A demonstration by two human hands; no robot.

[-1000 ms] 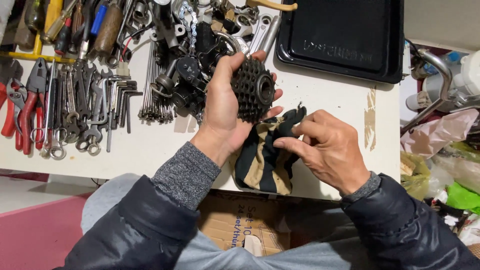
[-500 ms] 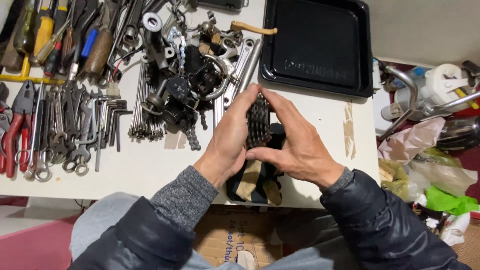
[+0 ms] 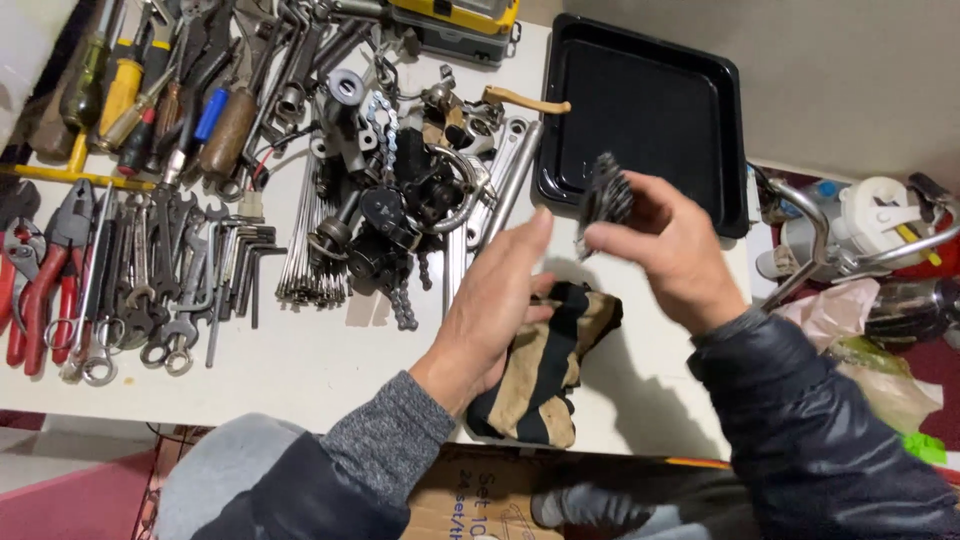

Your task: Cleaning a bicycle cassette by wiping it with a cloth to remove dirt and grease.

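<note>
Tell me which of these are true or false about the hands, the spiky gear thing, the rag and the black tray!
1. The right hand holds the gear cluster. True.
2. The left hand holds a hammer. False: it rests on the black-and-tan rag.
3. The black tray is full of tools. False: nothing lies in it.
4. Red-handled pliers lie at the table's left edge. True.

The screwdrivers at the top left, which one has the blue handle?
The blue-handled screwdriver lies between a brown wooden-handled tool on its right and a red-and-black-handled one on its left. The yellow handles lie further left.
</note>
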